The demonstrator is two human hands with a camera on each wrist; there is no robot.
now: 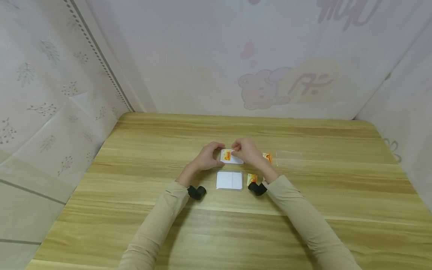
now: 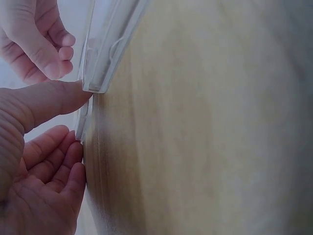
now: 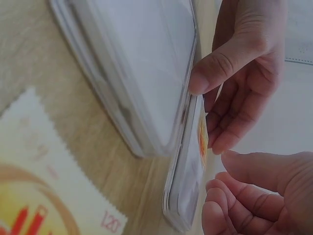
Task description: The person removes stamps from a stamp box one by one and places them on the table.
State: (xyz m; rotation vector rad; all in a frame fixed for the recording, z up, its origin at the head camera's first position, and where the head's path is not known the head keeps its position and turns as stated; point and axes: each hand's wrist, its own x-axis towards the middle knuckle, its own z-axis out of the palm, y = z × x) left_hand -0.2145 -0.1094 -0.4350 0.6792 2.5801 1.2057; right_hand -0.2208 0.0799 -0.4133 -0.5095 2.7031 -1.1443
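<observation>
My left hand (image 1: pixel 206 156) grips a small clear plastic case (image 1: pixel 236 160) with a white inside, thumb at its near edge and fingers at its far edge. On the white lies an orange-yellow postage stamp (image 1: pixel 227 155), toward the left. Right over the case, beside the stamp, is my right hand (image 3: pixel 257 196), its fingers loosely bent and a gap showing between thumb and forefinger. A second clear case (image 1: pixel 229 180) with a white inside lies nearer to me. Just right of it is another stamp (image 3: pixel 49 181) with toothed edges, printed 120.
A third stamp (image 1: pixel 267 156) lies on the wooden table (image 1: pixel 168 135) beyond my right wrist. To its right is a clear plastic cover (image 1: pixel 289 160). Black wrist cameras (image 1: pixel 197 192) sit low by both sleeves. Patterned cloth (image 1: pixel 189 67) hangs behind the table.
</observation>
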